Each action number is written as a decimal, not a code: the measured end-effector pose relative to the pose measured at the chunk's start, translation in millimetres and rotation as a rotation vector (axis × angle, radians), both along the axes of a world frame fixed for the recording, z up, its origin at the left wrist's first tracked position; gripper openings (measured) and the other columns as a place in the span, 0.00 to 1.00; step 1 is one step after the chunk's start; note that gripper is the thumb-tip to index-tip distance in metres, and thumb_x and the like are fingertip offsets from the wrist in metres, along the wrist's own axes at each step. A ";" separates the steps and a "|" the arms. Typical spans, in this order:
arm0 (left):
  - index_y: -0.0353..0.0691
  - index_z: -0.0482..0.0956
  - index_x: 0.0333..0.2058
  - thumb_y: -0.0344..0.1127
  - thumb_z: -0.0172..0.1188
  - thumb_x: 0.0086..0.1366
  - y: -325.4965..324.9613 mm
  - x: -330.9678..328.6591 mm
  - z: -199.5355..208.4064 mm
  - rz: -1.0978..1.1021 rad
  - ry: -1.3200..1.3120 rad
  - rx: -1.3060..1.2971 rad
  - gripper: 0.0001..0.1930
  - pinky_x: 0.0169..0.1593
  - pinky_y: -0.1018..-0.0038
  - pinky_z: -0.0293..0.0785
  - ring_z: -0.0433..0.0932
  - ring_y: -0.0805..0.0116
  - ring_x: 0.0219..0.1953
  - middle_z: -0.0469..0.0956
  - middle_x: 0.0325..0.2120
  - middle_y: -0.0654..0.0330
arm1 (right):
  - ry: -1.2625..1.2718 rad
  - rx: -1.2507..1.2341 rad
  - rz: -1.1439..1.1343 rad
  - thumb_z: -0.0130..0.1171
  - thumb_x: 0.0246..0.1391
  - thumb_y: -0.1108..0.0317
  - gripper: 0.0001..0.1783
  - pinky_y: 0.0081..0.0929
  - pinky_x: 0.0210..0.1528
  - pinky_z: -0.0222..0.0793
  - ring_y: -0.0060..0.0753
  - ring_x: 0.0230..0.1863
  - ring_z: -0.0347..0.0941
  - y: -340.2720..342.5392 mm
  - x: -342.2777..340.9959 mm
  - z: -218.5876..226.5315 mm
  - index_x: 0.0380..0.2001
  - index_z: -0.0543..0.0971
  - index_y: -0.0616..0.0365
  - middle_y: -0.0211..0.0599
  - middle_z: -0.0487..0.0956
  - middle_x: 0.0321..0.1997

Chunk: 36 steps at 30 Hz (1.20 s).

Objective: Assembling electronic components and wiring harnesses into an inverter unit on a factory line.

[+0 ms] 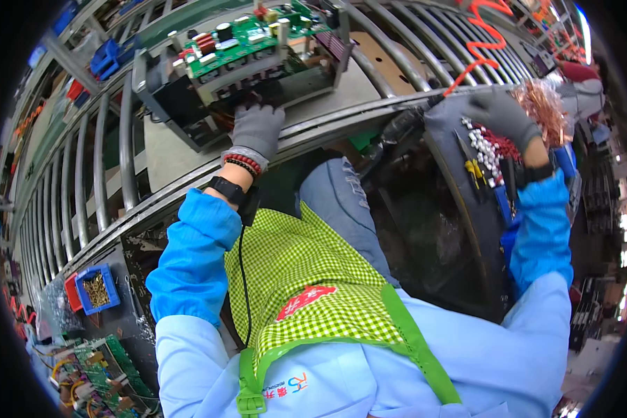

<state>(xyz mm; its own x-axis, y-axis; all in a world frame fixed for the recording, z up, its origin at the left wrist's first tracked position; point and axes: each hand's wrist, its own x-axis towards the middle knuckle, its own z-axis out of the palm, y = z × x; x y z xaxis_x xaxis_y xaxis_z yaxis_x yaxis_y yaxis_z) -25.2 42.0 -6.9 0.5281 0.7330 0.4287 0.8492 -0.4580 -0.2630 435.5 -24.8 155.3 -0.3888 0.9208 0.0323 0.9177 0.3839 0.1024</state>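
Note:
My left hand (256,130), in a grey glove, is at the near side of a metal chassis (181,115) carrying a green circuit board (240,52). Its fingers curl in at the chassis's lower opening, beside some brown wires (221,120); what they hold is hidden. Out to the right, my right hand (503,115), also gloved, hovers over the dark side table (447,129) with its fingers loosely apart. Below it lie white-tipped parts (485,150) and red ones (503,146). A bundle of copper-coloured wire (545,111) is beside that hand.
The chassis rests on a pale board (171,157) over a roller conveyor (104,164). A power screwdriver (400,129) lies by the rail, near a coiled red hose (477,45). Yellow-handled pliers (475,173) lie on the side table. A blue bin (97,289) of screws stands lower left.

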 end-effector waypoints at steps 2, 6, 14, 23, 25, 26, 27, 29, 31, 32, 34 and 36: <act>0.51 0.76 0.45 0.31 0.57 0.52 -9.8 -16.4 15.5 -0.136 -0.147 -0.130 0.19 0.48 0.59 0.65 0.75 0.62 0.42 0.76 0.32 0.64 | -0.080 -0.242 -0.163 0.60 0.50 0.52 0.19 0.46 0.35 0.70 0.51 0.35 0.76 -27.6 21.0 -16.0 0.36 0.78 0.57 0.49 0.78 0.29; 0.49 0.78 0.41 0.30 0.59 0.50 -39.0 -96.9 42.3 -0.275 -0.091 -0.333 0.16 0.48 0.64 0.67 0.74 0.64 0.44 0.76 0.34 0.64 | -0.249 -0.407 -0.537 0.62 0.44 0.43 0.29 0.49 0.41 0.71 0.56 0.40 0.76 -81.6 37.6 -73.8 0.36 0.79 0.60 0.53 0.80 0.35; 0.44 0.73 0.42 0.35 0.60 0.52 -64.6 -116.8 16.3 0.045 0.001 -0.388 0.17 0.45 0.62 0.70 0.77 0.60 0.43 0.77 0.33 0.60 | -0.263 -0.082 -0.549 0.59 0.51 0.42 0.29 0.49 0.44 0.69 0.58 0.43 0.74 -116.5 60.5 -141.6 0.39 0.75 0.61 0.55 0.76 0.41; 0.35 0.79 0.39 0.47 0.50 0.62 -5.2 -69.2 -33.8 0.207 -0.468 -0.519 0.20 0.36 0.57 0.77 0.81 0.47 0.34 0.82 0.32 0.48 | -0.014 0.023 -0.517 0.57 0.48 0.60 0.24 0.41 0.60 0.61 0.56 0.54 0.67 -99.4 103.1 -163.6 0.47 0.76 0.64 0.59 0.72 0.52; 0.33 0.76 0.41 0.43 0.50 0.64 8.0 -59.9 -56.6 0.272 -1.746 -1.094 0.18 0.30 0.60 0.76 0.81 0.55 0.28 0.80 0.29 0.49 | -0.029 0.020 -0.574 0.57 0.49 0.62 0.23 0.40 0.59 0.61 0.55 0.53 0.68 -94.4 109.3 -153.8 0.47 0.75 0.64 0.58 0.72 0.51; 0.34 0.76 0.40 0.42 0.51 0.64 11.5 -53.9 -66.7 0.219 -2.031 -1.130 0.16 0.30 0.60 0.76 0.81 0.55 0.28 0.79 0.29 0.50 | -0.030 0.022 -0.591 0.57 0.49 0.63 0.23 0.40 0.59 0.62 0.54 0.53 0.68 -92.7 110.7 -147.1 0.47 0.75 0.64 0.57 0.72 0.50; 0.34 0.76 0.40 0.42 0.53 0.64 14.4 -48.4 -73.8 0.100 -2.322 -1.137 0.15 0.29 0.60 0.76 0.81 0.55 0.27 0.79 0.29 0.51 | -0.020 0.031 -0.608 0.57 0.49 0.63 0.22 0.39 0.59 0.62 0.53 0.53 0.68 -89.9 111.4 -138.7 0.47 0.75 0.64 0.57 0.73 0.50; 0.37 0.76 0.41 0.41 0.55 0.64 16.6 -32.9 -78.6 0.033 -2.047 -0.862 0.14 0.27 0.65 0.75 0.81 0.58 0.26 0.79 0.31 0.53 | 0.012 0.060 -0.634 0.56 0.49 0.65 0.22 0.39 0.58 0.63 0.52 0.52 0.69 -85.4 109.7 -120.3 0.47 0.75 0.65 0.56 0.73 0.49; 0.40 0.76 0.40 0.43 0.56 0.64 20.2 -19.1 -72.1 -0.057 -2.408 -0.996 0.13 0.21 0.74 0.71 0.81 0.65 0.25 0.78 0.30 0.57 | 0.069 0.103 -0.650 0.56 0.49 0.66 0.21 0.38 0.57 0.63 0.51 0.51 0.69 -80.3 106.6 -100.6 0.47 0.74 0.65 0.55 0.73 0.47; 0.41 0.76 0.40 0.43 0.55 0.65 23.5 -15.1 -66.6 0.029 -2.444 -1.054 0.13 0.19 0.77 0.69 0.80 0.67 0.24 0.79 0.30 0.56 | 0.119 0.129 -0.642 0.56 0.49 0.67 0.21 0.37 0.57 0.64 0.50 0.50 0.70 -76.3 104.5 -91.1 0.47 0.74 0.65 0.54 0.74 0.47; 0.42 0.76 0.40 0.43 0.54 0.65 29.2 -10.0 -56.8 0.048 -2.489 -1.089 0.12 0.17 0.81 0.67 0.80 0.69 0.23 0.79 0.30 0.56 | 0.237 0.174 -0.607 0.56 0.49 0.68 0.21 0.36 0.56 0.64 0.49 0.50 0.70 -67.6 99.7 -71.2 0.47 0.74 0.66 0.53 0.74 0.46; 0.42 0.76 0.41 0.43 0.52 0.66 33.2 -10.2 -52.3 -0.078 -2.498 -1.025 0.12 0.15 0.84 0.65 0.79 0.71 0.22 0.80 0.31 0.56 | 0.400 0.179 -0.529 0.55 0.49 0.70 0.20 0.35 0.55 0.65 0.47 0.49 0.71 -57.7 87.7 -55.9 0.47 0.73 0.66 0.52 0.74 0.45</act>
<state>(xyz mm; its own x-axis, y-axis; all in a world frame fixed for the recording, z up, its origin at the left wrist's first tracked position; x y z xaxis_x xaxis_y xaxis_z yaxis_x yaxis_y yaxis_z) -35.4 75.1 -59.1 0.0059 0.9684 -0.2494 -0.7491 0.1694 0.6404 523.2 -82.5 99.4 0.1851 0.9506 0.2492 0.9575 -0.1174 -0.2635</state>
